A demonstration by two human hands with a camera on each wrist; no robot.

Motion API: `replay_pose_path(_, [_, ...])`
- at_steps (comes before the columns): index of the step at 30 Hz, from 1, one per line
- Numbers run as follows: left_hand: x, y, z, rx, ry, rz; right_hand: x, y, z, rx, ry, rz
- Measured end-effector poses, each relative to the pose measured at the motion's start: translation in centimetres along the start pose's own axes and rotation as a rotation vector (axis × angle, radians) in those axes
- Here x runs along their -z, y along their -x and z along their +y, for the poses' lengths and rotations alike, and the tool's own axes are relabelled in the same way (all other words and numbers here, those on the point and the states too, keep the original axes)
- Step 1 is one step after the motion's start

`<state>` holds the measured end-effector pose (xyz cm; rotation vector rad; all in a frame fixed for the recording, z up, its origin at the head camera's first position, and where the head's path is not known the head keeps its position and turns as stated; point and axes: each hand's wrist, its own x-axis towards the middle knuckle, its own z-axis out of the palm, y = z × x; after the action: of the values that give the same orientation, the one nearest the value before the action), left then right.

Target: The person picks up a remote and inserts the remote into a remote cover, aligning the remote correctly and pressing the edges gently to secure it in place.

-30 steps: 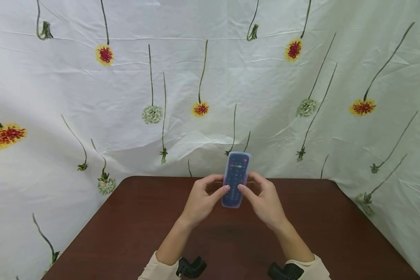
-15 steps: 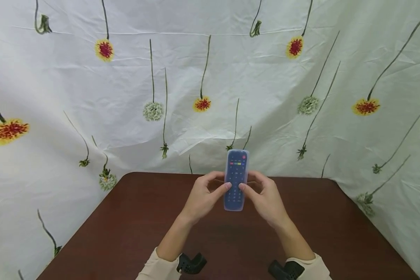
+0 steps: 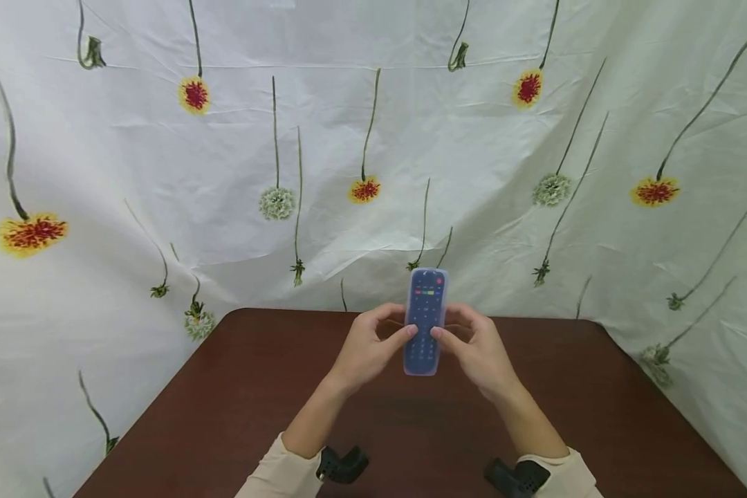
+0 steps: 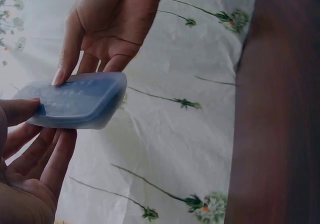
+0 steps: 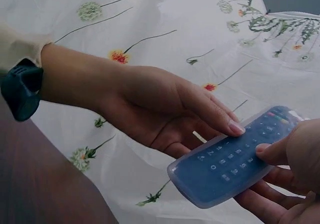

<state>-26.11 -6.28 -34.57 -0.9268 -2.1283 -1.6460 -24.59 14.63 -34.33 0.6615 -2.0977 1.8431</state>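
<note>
A blue remote control [image 3: 425, 304] in a translucent cover is held upright above the table, its button face toward the head camera. My left hand [image 3: 366, 349] grips its left edge, thumb on the front and fingers behind. On the opposite edge my right hand [image 3: 481, 349] holds it the same way. The left wrist view shows the lower end of the remote [image 4: 80, 101] between both hands. In the right wrist view, rows of pale number keys show on the remote [image 5: 230, 159], with both thumbs resting on its face. The fingertips behind it are mostly hidden.
The dark reddish-brown table [image 3: 255, 415] lies beneath the hands. Behind and around it hangs a white cloth [image 3: 224, 159] printed with flowers. Each wrist wears a black camera mount, such as the left one [image 3: 342, 465].
The remote first tilted slightly to the right and now stands nearly upright. Both hands keep their grip on it. The head view has shifted a little.
</note>
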Motion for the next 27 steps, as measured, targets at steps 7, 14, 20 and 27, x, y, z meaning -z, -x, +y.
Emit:
replay_pose_path(7, [0.1,0.1,-0.3,0.083,-0.016,-0.005,0.1,-0.2,0.7,-0.117,-0.032,-0.102])
replay_pose_path(14, [-0.2,1.4,-1.9,0.257,-0.003,-0.069,-0.4,0.9,2.6,-0.272,-0.117,-0.147])
replay_pose_path(20, [-0.3,2.7,-4.2,0.441,0.083,-0.123,-1.4,1.8,4.8,-0.417,-0.152,-0.166])
replay_pose_path(27, [-0.9,4.1,-6.6,0.625,0.158,-0.189,-1.9,3.3,7.4,-0.511,-0.139,-0.209])
